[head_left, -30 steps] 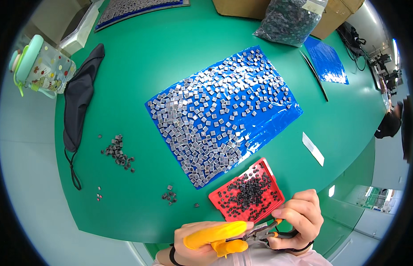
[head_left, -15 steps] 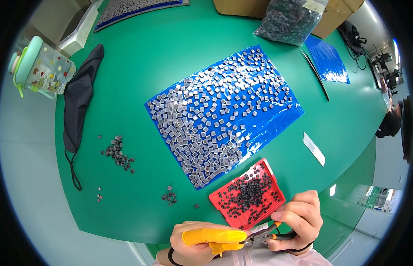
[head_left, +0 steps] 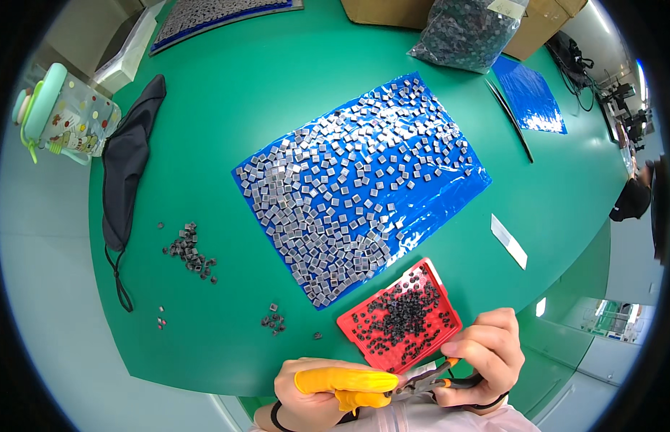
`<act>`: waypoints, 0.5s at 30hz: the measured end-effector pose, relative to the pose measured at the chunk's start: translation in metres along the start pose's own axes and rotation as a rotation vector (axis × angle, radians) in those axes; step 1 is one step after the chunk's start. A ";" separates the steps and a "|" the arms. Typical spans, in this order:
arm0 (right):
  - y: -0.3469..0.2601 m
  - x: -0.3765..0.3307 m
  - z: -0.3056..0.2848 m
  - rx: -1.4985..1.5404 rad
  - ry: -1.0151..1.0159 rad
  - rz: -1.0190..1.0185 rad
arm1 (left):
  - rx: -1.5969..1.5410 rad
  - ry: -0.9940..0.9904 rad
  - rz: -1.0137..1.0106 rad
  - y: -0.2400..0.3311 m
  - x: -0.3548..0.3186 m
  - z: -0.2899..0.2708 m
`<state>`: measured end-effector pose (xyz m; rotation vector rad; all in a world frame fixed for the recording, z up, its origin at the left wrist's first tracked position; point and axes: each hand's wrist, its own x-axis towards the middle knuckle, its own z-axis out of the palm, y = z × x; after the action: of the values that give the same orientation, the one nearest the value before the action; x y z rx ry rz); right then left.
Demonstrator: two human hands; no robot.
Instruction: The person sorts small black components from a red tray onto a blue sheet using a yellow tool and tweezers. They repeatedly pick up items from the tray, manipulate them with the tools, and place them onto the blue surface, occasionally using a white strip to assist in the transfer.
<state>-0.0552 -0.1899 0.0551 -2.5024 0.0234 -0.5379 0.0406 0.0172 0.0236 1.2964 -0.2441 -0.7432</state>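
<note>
Cutters (head_left: 432, 380), small ones with orange-and-black handles, sit at the very bottom of my head view, just off the near edge of the green bench (head_left: 227, 108). My right hand (head_left: 486, 356) is closed around the handles, fingers curled over them. My left hand (head_left: 327, 389), wearing yellow finger cots on thumb and forefinger, is pinched shut right at the cutter's nose; I take it there is a tiny part between those fingertips, but it is too small for me to make out.

Compared with a second ago, very little has moved. Both hands were already together at the same spot below the red tray (head_left: 399, 317), and the cutters have only tilted slightly, the left fingertips now pressed closer to the blades. Nothing on the bench has shifted. I judge that I am mid-snip on one piece, not between pieces.

That red tray, holding a heap of small dark bits, lies just ahead of my right hand. Beyond it the blue sheet (head_left: 435, 209) is spread with many small grey squares. To the left lie little dark piles (head_left: 189, 248) on the bare green, a black cloth mask (head_left: 126, 165), and a pale green spotted bottle (head_left: 61, 119).
</note>
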 end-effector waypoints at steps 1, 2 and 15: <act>0.000 0.000 -0.001 -0.018 0.034 0.012 | -0.053 0.002 -0.031 -0.001 -0.001 0.000; 0.001 0.001 -0.001 -0.036 0.068 0.023 | -0.126 0.019 -0.033 0.000 0.000 0.001; 0.006 0.011 -0.012 -0.321 0.010 0.218 | -0.201 0.042 0.061 -0.005 0.000 0.004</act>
<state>-0.0490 -0.2029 0.0646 -2.7604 0.4110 -0.4865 0.0369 0.0138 0.0198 1.1079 -0.1700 -0.6705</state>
